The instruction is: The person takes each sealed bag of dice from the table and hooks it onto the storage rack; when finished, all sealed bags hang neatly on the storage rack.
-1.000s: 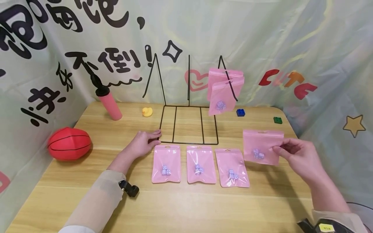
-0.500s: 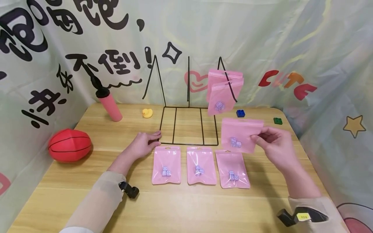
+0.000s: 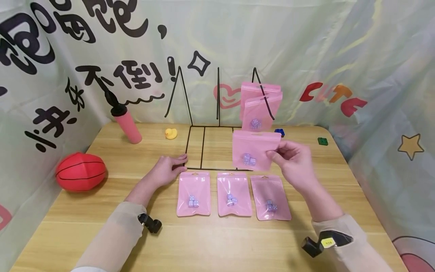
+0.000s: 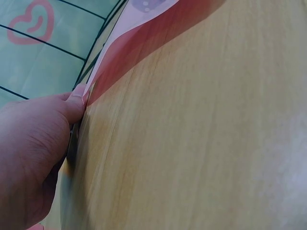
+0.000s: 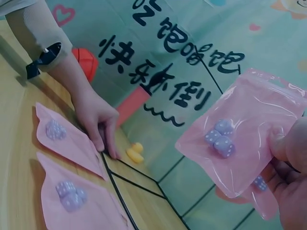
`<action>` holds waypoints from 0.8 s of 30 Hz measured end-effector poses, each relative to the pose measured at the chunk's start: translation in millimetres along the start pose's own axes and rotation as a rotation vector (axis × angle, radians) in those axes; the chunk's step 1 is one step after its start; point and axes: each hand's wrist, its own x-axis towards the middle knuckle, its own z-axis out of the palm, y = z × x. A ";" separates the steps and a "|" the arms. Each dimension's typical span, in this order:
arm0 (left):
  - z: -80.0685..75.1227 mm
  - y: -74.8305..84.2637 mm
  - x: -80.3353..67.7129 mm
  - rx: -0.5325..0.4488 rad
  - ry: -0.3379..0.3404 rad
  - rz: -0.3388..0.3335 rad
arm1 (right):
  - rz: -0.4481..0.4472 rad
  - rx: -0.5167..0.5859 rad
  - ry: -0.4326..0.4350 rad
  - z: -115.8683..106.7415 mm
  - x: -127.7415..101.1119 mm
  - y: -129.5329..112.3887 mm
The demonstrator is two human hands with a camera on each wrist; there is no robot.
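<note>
My right hand point(image 3: 293, 164) pinches a pink zip bag point(image 3: 255, 151) by its side edge, thumb in front. Lavender dice point(image 5: 220, 138) show through it. The bag is held up before the black wire rack point(image 3: 202, 147), overlapping its front right corner in the head view. At the rack's front left corner my left hand point(image 3: 166, 169) grips the base wire between thumb and fingers. More pink bags hang from the rack's right hook point(image 3: 263, 92). Three bags of dice lie in a row before the rack: a left one point(image 3: 193, 189), a middle one point(image 3: 234, 189) and a right one point(image 3: 270, 192).
A red ball point(image 3: 80, 172) and a pink hand pump point(image 3: 128, 122) stand at the left. Behind the rack's left side is a yellow rubber duck point(image 3: 171, 133). A blue toy brick point(image 3: 279, 132) and a green toy brick point(image 3: 323, 141) lie at the back right.
My right hand has carried the pinched bag leftward and up, from the table's right side to in front of the rack. The left hand has stayed at the rack's corner.
</note>
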 end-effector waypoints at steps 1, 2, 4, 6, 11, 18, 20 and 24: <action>0.3 0.0 0.0 0.000 0.000 0.000 | -0.003 0.016 -0.001 3.5 1.3 0.7; 0.6 -0.2 0.1 0.000 0.000 0.000 | -0.009 0.030 -0.003 6.9 2.4 1.0; 1.2 -0.8 0.2 0.000 -0.004 -0.001 | -0.021 0.053 -0.009 13.4 4.9 0.6; 1.5 -1.5 0.5 0.002 -0.005 -0.004 | -0.027 0.063 -0.015 19.6 7.5 0.1; 0.9 -3.3 1.0 0.006 -0.004 0.001 | -0.044 0.081 -0.026 34.5 15.9 -3.5; 0.2 -3.2 0.9 0.006 0.004 0.010 | -0.094 0.147 -0.056 55.4 27.9 -12.2; 0.5 -3.1 0.8 0.008 0.006 0.019 | -0.107 0.156 -0.065 60.5 30.7 -14.2; 0.8 -3.1 0.8 0.009 0.013 0.037 | -0.122 0.171 -0.079 68.7 35.8 -18.0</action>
